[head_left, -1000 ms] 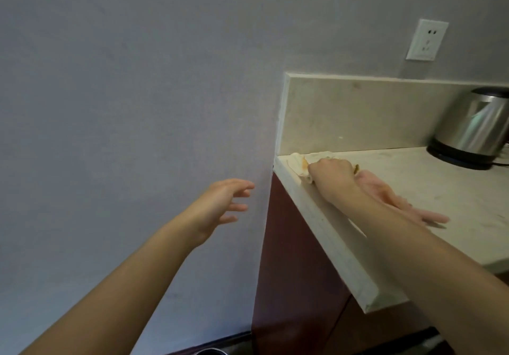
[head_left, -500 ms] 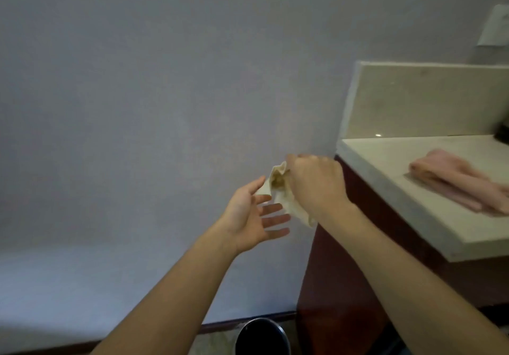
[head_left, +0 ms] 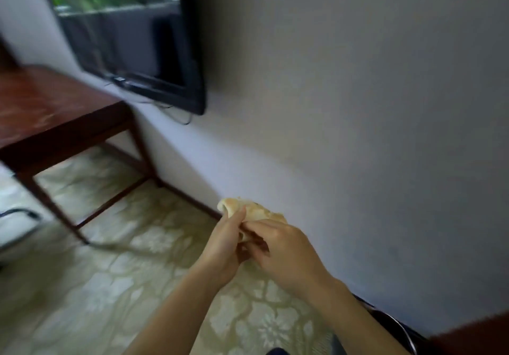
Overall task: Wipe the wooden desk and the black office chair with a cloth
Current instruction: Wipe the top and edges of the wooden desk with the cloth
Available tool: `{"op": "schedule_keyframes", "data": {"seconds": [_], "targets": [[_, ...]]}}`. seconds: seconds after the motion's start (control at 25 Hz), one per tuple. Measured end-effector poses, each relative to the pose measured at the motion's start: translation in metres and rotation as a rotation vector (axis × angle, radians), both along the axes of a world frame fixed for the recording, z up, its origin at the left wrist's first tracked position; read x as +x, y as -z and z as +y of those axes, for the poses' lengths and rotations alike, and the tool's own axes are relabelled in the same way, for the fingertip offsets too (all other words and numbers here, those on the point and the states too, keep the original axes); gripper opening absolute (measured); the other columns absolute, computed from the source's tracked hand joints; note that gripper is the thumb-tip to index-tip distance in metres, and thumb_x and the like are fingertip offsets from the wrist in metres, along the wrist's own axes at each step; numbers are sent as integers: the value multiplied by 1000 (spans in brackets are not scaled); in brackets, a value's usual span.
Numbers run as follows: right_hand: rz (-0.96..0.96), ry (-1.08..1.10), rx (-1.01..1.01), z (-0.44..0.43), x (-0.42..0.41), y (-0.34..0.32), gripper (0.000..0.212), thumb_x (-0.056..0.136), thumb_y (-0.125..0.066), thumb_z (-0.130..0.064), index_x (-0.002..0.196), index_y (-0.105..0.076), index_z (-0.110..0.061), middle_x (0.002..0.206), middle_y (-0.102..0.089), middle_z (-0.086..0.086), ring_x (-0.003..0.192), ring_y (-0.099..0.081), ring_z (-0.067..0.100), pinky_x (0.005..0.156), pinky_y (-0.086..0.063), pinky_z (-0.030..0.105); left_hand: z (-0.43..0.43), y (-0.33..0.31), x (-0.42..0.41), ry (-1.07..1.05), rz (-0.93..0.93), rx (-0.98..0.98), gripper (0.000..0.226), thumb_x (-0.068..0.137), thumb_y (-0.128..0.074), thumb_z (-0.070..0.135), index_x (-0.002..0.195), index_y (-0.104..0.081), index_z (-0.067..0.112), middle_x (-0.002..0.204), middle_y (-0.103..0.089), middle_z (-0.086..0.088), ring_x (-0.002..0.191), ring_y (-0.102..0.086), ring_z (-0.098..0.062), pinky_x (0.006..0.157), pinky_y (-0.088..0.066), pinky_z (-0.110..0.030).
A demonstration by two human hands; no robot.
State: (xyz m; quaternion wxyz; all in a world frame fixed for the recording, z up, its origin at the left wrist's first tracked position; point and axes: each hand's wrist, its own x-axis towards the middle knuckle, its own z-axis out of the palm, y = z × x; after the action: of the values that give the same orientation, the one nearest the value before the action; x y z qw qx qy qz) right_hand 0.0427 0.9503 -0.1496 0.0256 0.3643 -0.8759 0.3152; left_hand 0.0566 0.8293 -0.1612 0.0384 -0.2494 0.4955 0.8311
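A crumpled cream cloth [head_left: 252, 211] is held between both hands in front of me, above the floor. My left hand [head_left: 223, 247] grips its left side with the thumb up along the fabric. My right hand [head_left: 281, 247] pinches the cloth from the right, fingers curled round its lower fold. The dark red-brown wooden desk [head_left: 46, 107] stands at the left against the wall, well away from my hands. A black curved part [head_left: 19, 213] at the far left edge may belong to the office chair; little of it shows.
A black flat screen [head_left: 132, 32] hangs on the grey wall above the desk's far end, cables dangling under it. Patterned beige carpet [head_left: 115, 272] covers the floor. A round dark bin with a metal rim [head_left: 396, 324] sits at the lower right by a dark red cabinet corner [head_left: 473, 335].
The view has swung left from the stone counter to the desk and screen. My right hand carried the cloth off the counter, and my left hand has come in and taken hold of it.
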Motion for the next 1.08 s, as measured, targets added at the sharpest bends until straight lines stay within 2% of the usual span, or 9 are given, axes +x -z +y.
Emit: {"op": "schedule_keyframes", "data": {"seconds": [0.08, 0.16, 0.4, 0.48, 0.56, 0.72, 0.88, 1.0, 1.08], "targets": [[-236, -212, -10, -39, -7, 10, 35, 90, -60, -25, 124, -60, -29, 119, -62, -16, 108, -54, -2, 93, -41, 11, -51, 5, 12, -137, 42, -122, 24, 102, -40, 25, 117, -58, 22, 109, -70, -11, 95, -69, -23, 78, -57, -38], [-365, -330, -29, -78, -19, 17, 32, 91, -60, -30, 123, -61, -30, 119, -62, -19, 108, -55, -4, 95, -45, 16, -99, 8, 22, -245, 42, -204, 23, 101, -41, 26, 119, -55, 27, 111, -69, -7, 98, -68, -22, 85, -55, -42], [-648, -427, -121, -217, -80, 25, 19, 91, -59, -36, 84, -72, -23, 79, -70, -11, 77, -65, 4, 76, -56, 27, -223, 3, 32, -518, 74, -327, 32, 99, -43, 18, 130, -50, 13, 117, -64, -12, 103, -65, -24, 90, -53, -38], [-738, -394, -154, -264, -99, 26, 33, 92, -57, -36, 66, -62, -16, 61, -60, -10, 62, -57, 7, 66, -50, 28, -254, 4, 30, -584, 71, -350, 32, 98, -46, 14, 129, -51, 13, 112, -65, -11, 95, -67, -17, 82, -55, -29], [-827, -362, -135, -313, -119, 25, 37, 92, -55, -36, 62, -53, -15, 54, -49, -10, 55, -47, 8, 57, -41, 24, -283, 4, 25, -638, 55, -395, 35, 93, -53, 17, 128, -51, 15, 112, -66, -9, 98, -67, -17, 80, -53, -26], [-918, -458, 5, -404, -148, 24, 30, 93, -50, -46, 86, -58, -18, 81, -60, -7, 72, -55, 8, 63, -40, 22, -326, 9, 15, -761, 61, -444, 44, 86, -56, 24, 129, -49, 25, 118, -66, -1, 110, -63, -17, 85, -49, -27], [-844, -602, 234, -480, -149, 53, 54, 90, -42, -61, 121, -59, -21, 122, -60, -3, 112, -54, 15, 89, -42, 30, -363, 25, 10, -839, 59, -381, 50, 80, -59, 22, 127, -48, 34, 121, -65, 3, 112, -62, -14, 86, -51, -27], [-1218, -715, 393, -533, -136, 81, 77, 74, -43, -83, 123, -63, -26, 124, -63, 0, 118, -56, 18, 106, -37, 38, -403, 35, 13, -845, 67, -295, 57, 79, -66, 14, 128, -48, 39, 124, -64, 4, 111, -63, -14, 84, -54, -25], [-1539, -674, 390, -562, -128, 91, 81, 71, -44, -83, 124, -62, -24, 123, -65, 4, 120, -55, 23, 110, -34, 44, -440, 38, 16, -807, 77, -294, 56, 78, -64, 14, 122, -50, 46, 123, -64, 11, 113, -62, -11, 86, -54, -26]]}}
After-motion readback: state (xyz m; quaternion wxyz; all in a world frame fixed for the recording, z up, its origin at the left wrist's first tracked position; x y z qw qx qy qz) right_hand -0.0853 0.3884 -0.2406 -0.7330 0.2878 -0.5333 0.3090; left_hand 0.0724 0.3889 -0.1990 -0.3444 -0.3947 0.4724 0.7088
